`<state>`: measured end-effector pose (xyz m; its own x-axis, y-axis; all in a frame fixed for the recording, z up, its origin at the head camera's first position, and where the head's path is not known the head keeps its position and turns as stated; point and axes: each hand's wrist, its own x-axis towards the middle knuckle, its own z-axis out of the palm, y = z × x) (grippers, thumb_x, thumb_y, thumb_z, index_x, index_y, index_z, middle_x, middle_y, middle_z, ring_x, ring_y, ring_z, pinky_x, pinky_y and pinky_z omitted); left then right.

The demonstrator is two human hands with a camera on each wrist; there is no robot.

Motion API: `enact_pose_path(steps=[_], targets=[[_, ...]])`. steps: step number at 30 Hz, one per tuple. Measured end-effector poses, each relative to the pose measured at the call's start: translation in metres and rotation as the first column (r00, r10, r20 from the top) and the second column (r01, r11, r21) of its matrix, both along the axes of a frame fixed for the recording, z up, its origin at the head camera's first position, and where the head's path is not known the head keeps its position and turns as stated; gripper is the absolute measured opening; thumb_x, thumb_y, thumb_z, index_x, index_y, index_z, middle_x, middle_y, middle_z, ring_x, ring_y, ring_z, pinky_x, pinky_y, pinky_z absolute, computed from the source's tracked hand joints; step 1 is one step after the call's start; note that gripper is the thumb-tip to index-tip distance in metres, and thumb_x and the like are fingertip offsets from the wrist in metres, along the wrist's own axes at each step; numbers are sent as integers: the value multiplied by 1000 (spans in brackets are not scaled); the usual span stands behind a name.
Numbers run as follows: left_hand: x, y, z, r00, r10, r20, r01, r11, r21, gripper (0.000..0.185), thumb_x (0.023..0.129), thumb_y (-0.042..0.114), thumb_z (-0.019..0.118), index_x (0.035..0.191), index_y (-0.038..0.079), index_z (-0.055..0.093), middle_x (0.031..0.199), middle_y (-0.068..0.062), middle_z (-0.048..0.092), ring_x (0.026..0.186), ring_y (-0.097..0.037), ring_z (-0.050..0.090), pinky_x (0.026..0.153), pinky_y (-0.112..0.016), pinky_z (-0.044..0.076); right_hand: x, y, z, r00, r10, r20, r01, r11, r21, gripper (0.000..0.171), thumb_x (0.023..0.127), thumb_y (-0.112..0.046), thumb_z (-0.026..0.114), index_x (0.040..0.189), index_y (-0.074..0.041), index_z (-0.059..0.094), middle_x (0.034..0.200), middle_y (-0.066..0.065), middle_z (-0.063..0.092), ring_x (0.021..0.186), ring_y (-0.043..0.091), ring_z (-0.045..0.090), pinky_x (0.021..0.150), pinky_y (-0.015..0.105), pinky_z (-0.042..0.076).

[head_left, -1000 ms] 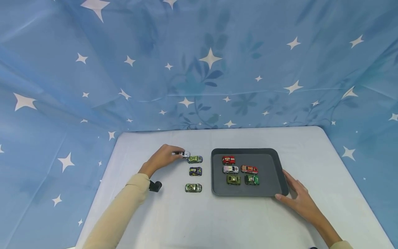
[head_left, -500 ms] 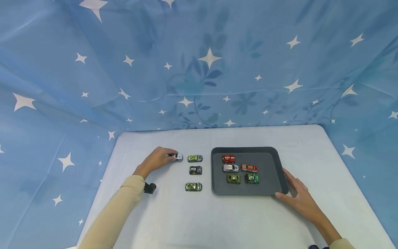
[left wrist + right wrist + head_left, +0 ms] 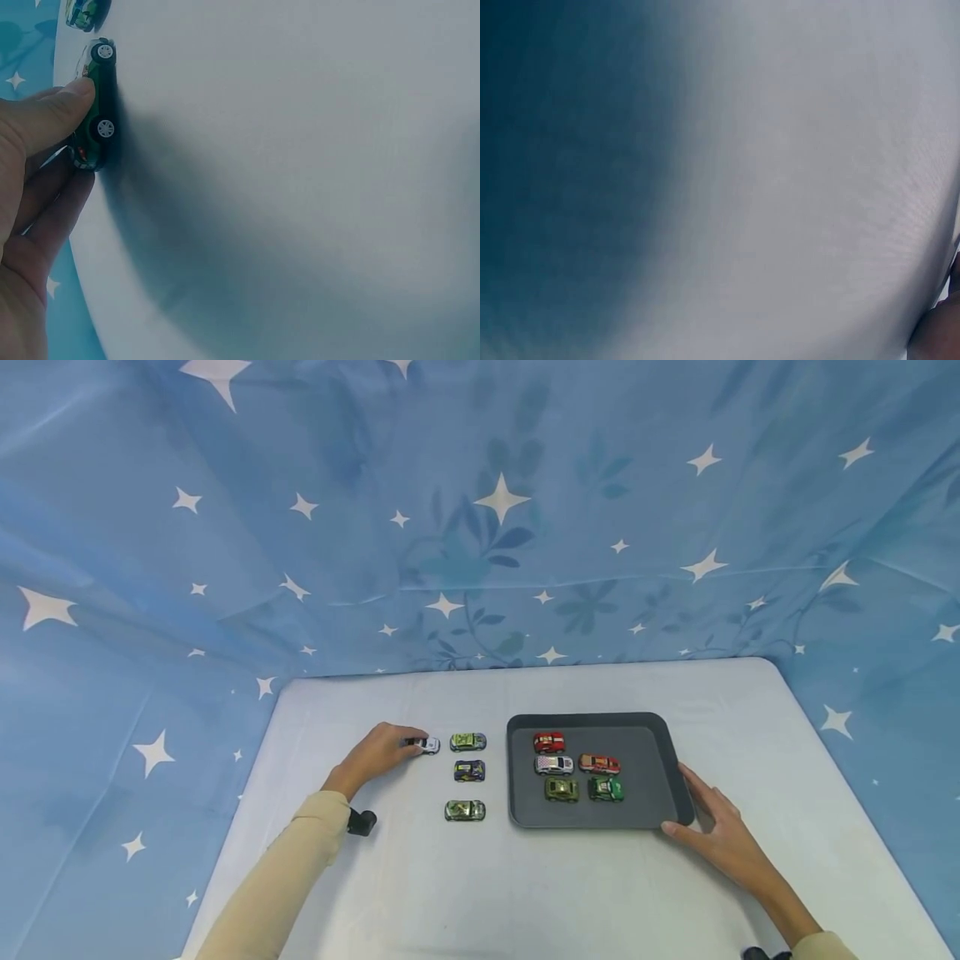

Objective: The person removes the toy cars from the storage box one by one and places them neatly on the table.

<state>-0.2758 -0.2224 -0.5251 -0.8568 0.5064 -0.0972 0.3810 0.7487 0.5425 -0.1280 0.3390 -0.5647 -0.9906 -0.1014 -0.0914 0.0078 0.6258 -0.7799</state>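
left of centre in the head view, your left hand pinches the white toy car at its fingertips, with the car down on the white table. a second ago that car sat touching the green-yellow car at the top of the loose column; now there is a clear gap between them, so you are drawing it away to the left, out of the row, and it looks freed for handling. the blue car and the camouflage car below have not shifted. at lower right of the frame your right hand lies spread, fingers straight against the corner of the dark tray, just as before; the five cars in it are unmoved.

at upper left of the left wrist view, thumb and fingers clamp the car's sides, wheels facing the camera.

the right wrist view shows only blurred tabletop and a sliver of skin at lower right.
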Motion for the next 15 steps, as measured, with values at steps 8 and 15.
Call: enact_pose_path(steps=[8,15], targets=[[-1,0,-1,1000,-12,-4,12,1000,-26,31,103,12,74,133,2,75,128,-15,75,116,-30,72,99,-50,57,-1,1,0,1000,2,2,-2,1000,12,102,93,-31,83,173,-18,21,161,37,37,141,65,38,109,86,19],[-1,-1,0,1000,-8,14,9,999,-35,37,103,17,75,138,4,72,132,-14,73,120,-32,70,104,-52,54,-1,1,-2,1000,-4,6,4,1000,23,103,93,-32,84,173,-16,23,161,37,39,141,64,39,107,85,26]])
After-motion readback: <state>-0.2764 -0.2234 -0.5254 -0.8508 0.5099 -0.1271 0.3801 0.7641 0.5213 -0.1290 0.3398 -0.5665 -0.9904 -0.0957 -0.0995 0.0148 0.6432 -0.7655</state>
